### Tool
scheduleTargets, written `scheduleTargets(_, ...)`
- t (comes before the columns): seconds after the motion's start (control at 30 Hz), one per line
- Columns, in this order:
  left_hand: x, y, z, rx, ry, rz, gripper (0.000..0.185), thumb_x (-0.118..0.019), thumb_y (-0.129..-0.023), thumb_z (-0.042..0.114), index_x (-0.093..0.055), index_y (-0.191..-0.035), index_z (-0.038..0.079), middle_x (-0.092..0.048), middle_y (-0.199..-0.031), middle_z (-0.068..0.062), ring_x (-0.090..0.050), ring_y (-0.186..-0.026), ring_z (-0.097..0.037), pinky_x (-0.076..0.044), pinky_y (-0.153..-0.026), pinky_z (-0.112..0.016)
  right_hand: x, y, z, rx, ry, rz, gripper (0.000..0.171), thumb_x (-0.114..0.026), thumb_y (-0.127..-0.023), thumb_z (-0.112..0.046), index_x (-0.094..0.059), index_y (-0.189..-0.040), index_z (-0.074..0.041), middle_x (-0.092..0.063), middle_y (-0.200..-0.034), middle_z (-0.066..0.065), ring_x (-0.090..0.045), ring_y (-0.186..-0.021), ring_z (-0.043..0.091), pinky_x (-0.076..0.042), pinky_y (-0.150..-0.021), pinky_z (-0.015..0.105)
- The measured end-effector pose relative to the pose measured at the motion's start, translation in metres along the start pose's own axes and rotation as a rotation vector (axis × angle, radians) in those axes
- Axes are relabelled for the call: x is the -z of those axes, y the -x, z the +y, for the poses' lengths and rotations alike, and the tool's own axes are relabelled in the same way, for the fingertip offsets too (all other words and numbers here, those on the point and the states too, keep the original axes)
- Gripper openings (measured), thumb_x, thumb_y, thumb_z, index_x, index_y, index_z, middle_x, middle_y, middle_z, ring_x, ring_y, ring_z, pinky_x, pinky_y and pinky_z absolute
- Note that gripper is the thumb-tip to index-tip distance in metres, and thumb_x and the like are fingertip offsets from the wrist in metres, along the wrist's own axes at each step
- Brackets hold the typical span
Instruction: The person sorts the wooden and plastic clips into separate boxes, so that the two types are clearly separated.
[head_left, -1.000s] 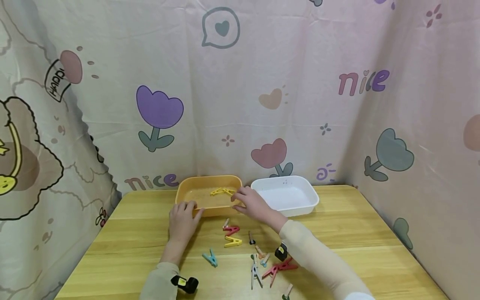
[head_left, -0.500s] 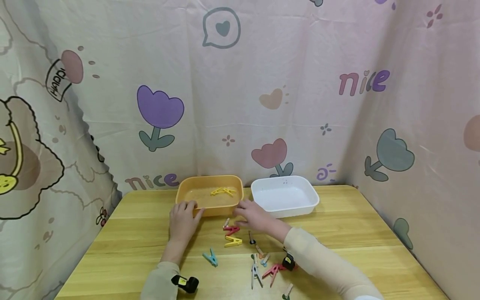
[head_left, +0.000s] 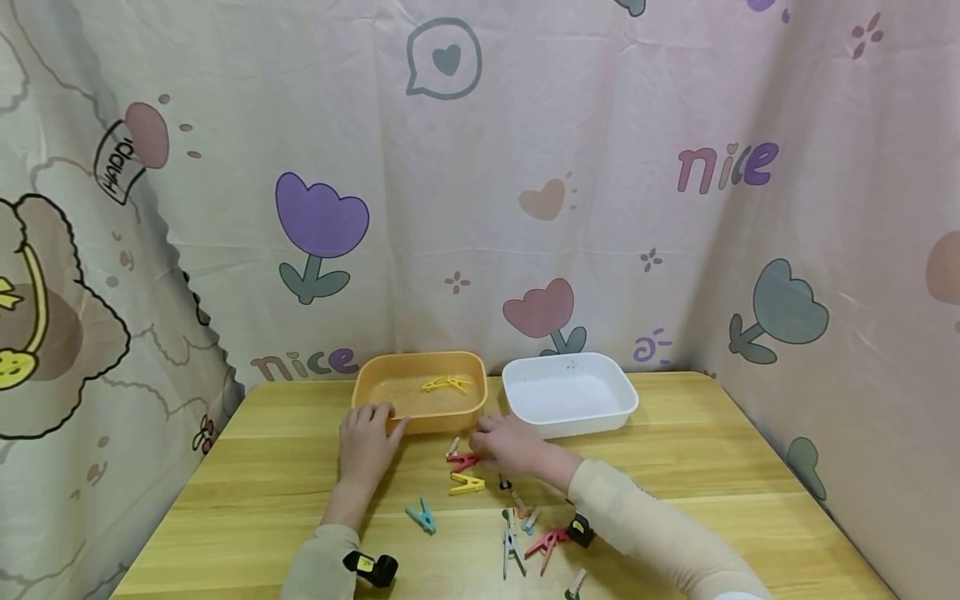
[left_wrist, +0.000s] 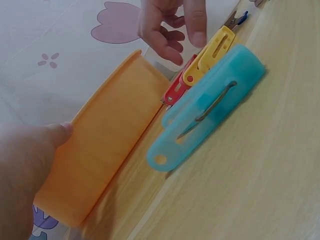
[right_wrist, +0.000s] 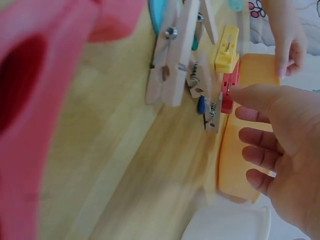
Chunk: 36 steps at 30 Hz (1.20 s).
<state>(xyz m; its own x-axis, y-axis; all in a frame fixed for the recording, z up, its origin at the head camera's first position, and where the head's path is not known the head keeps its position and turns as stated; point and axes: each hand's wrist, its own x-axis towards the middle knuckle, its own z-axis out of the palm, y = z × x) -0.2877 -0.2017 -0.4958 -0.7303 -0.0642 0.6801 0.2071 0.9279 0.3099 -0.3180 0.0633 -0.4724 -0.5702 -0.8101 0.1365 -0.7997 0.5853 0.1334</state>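
Red clip [head_left: 463, 459] just left of right hand [head_left: 512, 447], long axis across frame; fingers [right_wrist: 254, 135] spread, nearly touching.

Left hand [head_left: 365, 442] farther, gripping orange tray [head_left: 375, 379] rim.

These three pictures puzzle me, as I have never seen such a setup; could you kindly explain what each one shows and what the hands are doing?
No machine here: a person works with bare hands and wears three cameras. The wide picture comes from the head; the two close-ups come from the wrists.

On the wooden table stand an orange tray with yellow clothespins inside and a white tray. Loose clothespins lie in front of them.

The left hand grips the orange tray's near rim. The right hand reaches over a red clothespin, thumb at it, fingers relaxed, nothing yet held. A yellow clothespin and a blue clothespin lie nearby.
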Motion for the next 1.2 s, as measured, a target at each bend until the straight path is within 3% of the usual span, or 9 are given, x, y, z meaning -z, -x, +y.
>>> scheduleTargets(0.3, -0.002, 0.0, -0.001, -0.009, 0.003, 0.024, 0.031, -0.079, -0.08, 0.034, -0.063, -0.09, 0.009, -0.06, -0.085, -0.011, -0.053, -0.082, -0.033, -0.041, -0.081, -0.047, 0.0, 0.0, -0.003, 0.0, 0.038, -0.024, 0.015, -0.07, -0.088, -0.038, -0.066, -0.095, -0.026, -0.056, -0.094, -0.008, -0.05, -0.085, 0.011, -0.038, -0.068, 0.024)
scheduleTargets(0.53, -0.004, 0.001, -0.001, -0.023, 0.002, 0.044, 0.032, -0.08, -0.079, 0.033, -0.063, -0.089, 0.008, -0.059, -0.084, -0.012, -0.053, -0.081, -0.034, -0.04, -0.08, -0.047, -0.003, 0.0, -0.004, 0.02, 0.043, 0.02, 0.009, -0.071, -0.088, -0.031, -0.066, -0.091, -0.024, -0.057, -0.09, -0.007, -0.052, -0.084, 0.012, -0.039, -0.068, 0.024)
scheduleTargets(0.83, -0.002, 0.001, 0.0, 0.001, 0.013, 0.013, 0.029, -0.079, -0.081, 0.032, -0.063, -0.09, 0.009, -0.06, -0.086, -0.012, -0.053, -0.084, -0.034, -0.04, -0.082, -0.047, 0.002, 0.001, -0.003, -0.008, -0.013, 0.003, 0.006, -0.069, -0.09, -0.027, -0.067, -0.093, -0.022, -0.058, -0.095, -0.006, -0.051, -0.088, 0.012, -0.039, -0.072, 0.025)
scheduleTargets(1.2, -0.002, 0.001, 0.0, -0.002, 0.013, 0.027, 0.03, -0.078, -0.081, 0.033, -0.063, -0.09, 0.008, -0.06, -0.085, -0.011, -0.053, -0.083, -0.034, -0.04, -0.081, -0.047, 0.013, 0.001, 0.001, -0.009, 0.0, 0.075, 0.01, -0.072, -0.088, -0.027, -0.069, -0.095, -0.021, -0.062, -0.1, -0.004, -0.054, -0.094, 0.015, -0.045, -0.075, 0.029)
